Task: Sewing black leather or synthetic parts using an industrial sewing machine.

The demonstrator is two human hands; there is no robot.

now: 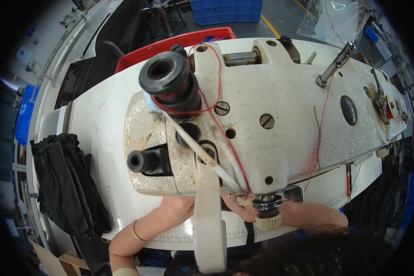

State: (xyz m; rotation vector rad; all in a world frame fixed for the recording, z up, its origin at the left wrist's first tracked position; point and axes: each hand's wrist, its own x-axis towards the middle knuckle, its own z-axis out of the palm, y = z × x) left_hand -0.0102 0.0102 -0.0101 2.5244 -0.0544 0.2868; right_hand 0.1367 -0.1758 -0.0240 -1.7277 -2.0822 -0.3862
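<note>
A cream-coloured sewing machine (299, 115) fills the middle of the view, seen from above. My left hand (181, 204) reaches in under its left end, a thin bangle (135, 231) on the wrist. From the other side my right hand (240, 209) comes in close to it, partly behind the machine's tension knob (267, 218). The machine head hides the fingers of both hands, so what they hold cannot be seen. A narrow black strap (250, 233) hangs over the table's near edge below my right hand. Red thread (220, 73) loops around a black post on top of the machine.
A stack of folded black fabric pieces (69, 184) lies at the left of the white table (99, 119). Behind the machine stands a red bin (179, 41), with a blue crate (225, 11) farther off. A metal thread stand (335, 65) rises from the machine's right part.
</note>
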